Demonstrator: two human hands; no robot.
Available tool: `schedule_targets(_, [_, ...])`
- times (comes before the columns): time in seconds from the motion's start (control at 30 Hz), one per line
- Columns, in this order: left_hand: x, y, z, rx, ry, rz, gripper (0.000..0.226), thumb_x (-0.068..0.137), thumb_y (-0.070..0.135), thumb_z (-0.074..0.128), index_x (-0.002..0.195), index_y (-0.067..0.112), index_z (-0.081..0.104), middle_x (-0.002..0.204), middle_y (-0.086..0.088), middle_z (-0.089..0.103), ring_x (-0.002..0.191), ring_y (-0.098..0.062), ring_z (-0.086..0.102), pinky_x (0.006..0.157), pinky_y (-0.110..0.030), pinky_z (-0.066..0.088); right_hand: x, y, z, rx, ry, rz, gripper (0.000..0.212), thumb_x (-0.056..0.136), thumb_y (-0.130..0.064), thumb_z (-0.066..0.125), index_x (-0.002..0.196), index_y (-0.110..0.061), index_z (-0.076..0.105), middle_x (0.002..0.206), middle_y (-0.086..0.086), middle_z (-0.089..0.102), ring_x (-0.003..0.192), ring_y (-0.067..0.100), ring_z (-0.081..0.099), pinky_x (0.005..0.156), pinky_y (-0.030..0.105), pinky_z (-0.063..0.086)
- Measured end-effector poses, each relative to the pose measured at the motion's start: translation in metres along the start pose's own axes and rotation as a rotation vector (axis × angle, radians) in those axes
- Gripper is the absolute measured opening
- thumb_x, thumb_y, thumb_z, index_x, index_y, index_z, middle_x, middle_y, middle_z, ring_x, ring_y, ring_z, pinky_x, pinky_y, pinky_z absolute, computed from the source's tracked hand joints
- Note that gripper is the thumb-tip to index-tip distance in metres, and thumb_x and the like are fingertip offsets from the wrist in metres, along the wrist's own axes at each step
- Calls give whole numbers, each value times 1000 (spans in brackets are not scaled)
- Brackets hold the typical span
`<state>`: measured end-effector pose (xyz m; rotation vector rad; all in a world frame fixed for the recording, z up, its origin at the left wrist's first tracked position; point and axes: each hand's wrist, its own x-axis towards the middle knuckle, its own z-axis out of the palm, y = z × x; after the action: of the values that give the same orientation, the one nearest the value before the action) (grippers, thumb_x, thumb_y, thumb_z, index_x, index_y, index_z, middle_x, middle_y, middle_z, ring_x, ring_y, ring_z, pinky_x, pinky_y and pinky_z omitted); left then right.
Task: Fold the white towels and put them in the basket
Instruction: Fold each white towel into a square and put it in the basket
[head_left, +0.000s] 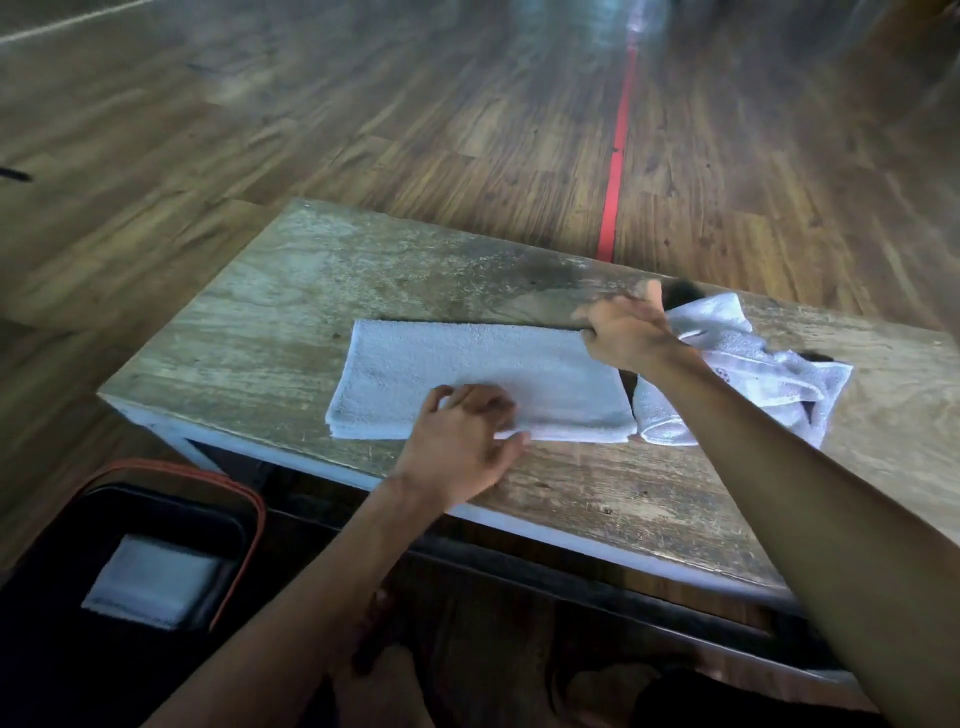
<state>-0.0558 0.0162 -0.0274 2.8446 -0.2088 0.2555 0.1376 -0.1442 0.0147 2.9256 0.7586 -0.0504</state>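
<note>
Beside the flat towel (467, 364), crumpled towels (753, 364) lie by the right hand (623, 332).

Flat towel (467, 364): white terry, doubled into a long rectangle, centre of frame on the surface (260, 312), long edges running left-right. Crumpled towel (769, 374): white, bunched heap, centre right, just beside the first's right end. Basket (156, 506): black, orange rim, lower left. Folded towel (156, 582) lies flat inside.

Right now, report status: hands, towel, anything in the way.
Left hand pinches near edge of flat towel; right hand grips its far right corner. Crumpled towels lie just right of it. One folded towel in basket.
</note>
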Motion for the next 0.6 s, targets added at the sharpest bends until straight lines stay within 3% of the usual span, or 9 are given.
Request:
schedule_targets(0.1, [-37, -46, -17, 21, 191, -240, 36, 87, 41, 41, 100, 23, 70, 116, 5, 63, 107, -20, 60, 95, -42, 38, -1, -48, -10, 39, 98, -129, 26, 92, -26, 44, 106, -31, 64, 114, -2, 66, 110, 20, 54, 93, 37, 17])
schedule_targets(0.3, [-73, -82, -29, -43, 304, -676, 21, 92, 32, 52, 104, 27, 69, 103, 3, 65, 100, -27, 56, 83, -41, 39, 26, -153, -17, 226, 33, -397, 28, 95, -31, 42, 116, -32, 61, 118, -7, 65, 113, 14, 54, 88, 33, 15])
schedule_targets(0.47, [-61, -80, -34, -241, 294, -854, 24, 91, 44, 50, 98, 27, 66, 92, 4, 65, 92, -22, 58, 86, -41, 40, 59, -200, -18, 273, -115, -407, 31, 96, -27, 42, 122, -28, 59, 128, -7, 60, 122, 18, 50, 100, 39, 22])
schedule_targets(0.6, [-55, -75, -38, -269, 185, -881, 28, 89, 46, 51, 108, 29, 62, 101, 2, 63, 105, -25, 52, 90, -43, 37, 77, -214, -21, 262, -214, -403, 35, 88, -21, 54, 122, -12, 57, 124, 7, 62, 117, 25, 53, 98, 40, 22])
